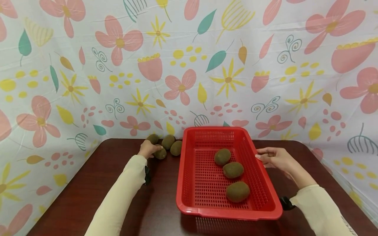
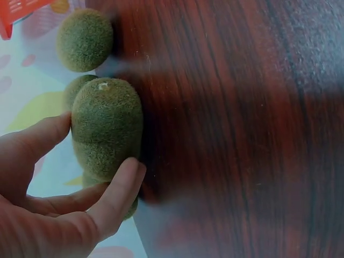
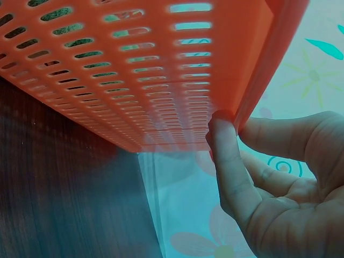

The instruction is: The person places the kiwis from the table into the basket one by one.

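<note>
My left hand [image 1: 148, 149] grips a brown fuzzy kiwi [image 1: 160, 153] at the back left of the table. In the left wrist view the thumb lies on one side of that kiwi [image 2: 107, 129] and the fingers on the other. Close around it are several more kiwis [image 1: 168, 142]. A red perforated plastic basket [image 1: 186, 170] stands to their right, and three kiwis [image 1: 233, 170] lie inside it on its right half. My right hand [image 1: 276, 160] pinches the basket's right rim, with the thumb outside and fingertips beneath the edge [image 3: 252, 91] in the right wrist view.
Everything rests over a dark reddish wood table [image 1: 88, 183]. A floral curtain [image 1: 183, 65] hangs right behind the table's back edge and along both sides. One kiwi [image 1: 176, 148] sits very near the basket's left wall.
</note>
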